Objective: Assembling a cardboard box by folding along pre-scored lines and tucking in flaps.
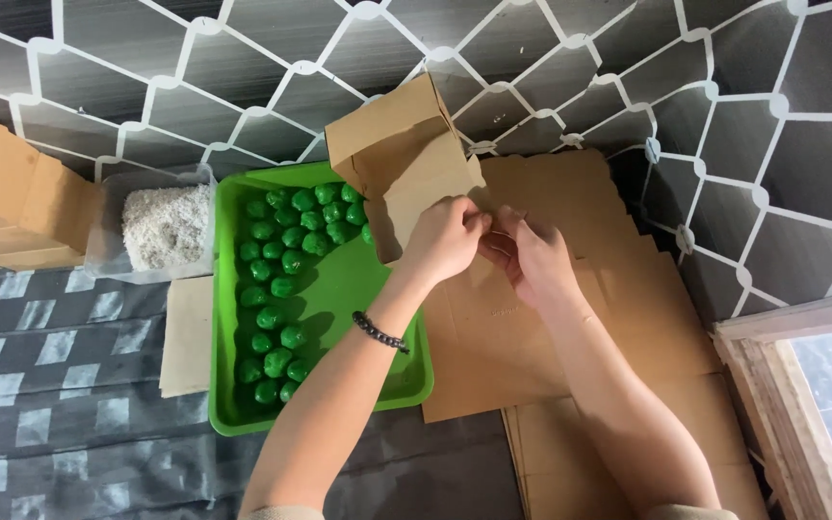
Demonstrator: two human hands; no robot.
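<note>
I hold a small brown cardboard box (404, 154) up in front of me, partly folded, with its flaps open. My left hand (445, 239) grips the lower flap of the box; a dark bead bracelet sits on that wrist. My right hand (529, 258) pinches the same flap edge from the right, fingers meeting the left hand's. Below and left lies a green plastic tray (358, 289) with several round green balls (281, 260) along its left side and far end.
Flat brown cardboard sheets (589, 318) are stacked under my hands and to the right. A clear tub of white granules (166, 226) stands left of the tray, with folded boxes (12, 193) beyond it. A wooden frame (782, 385) is at right.
</note>
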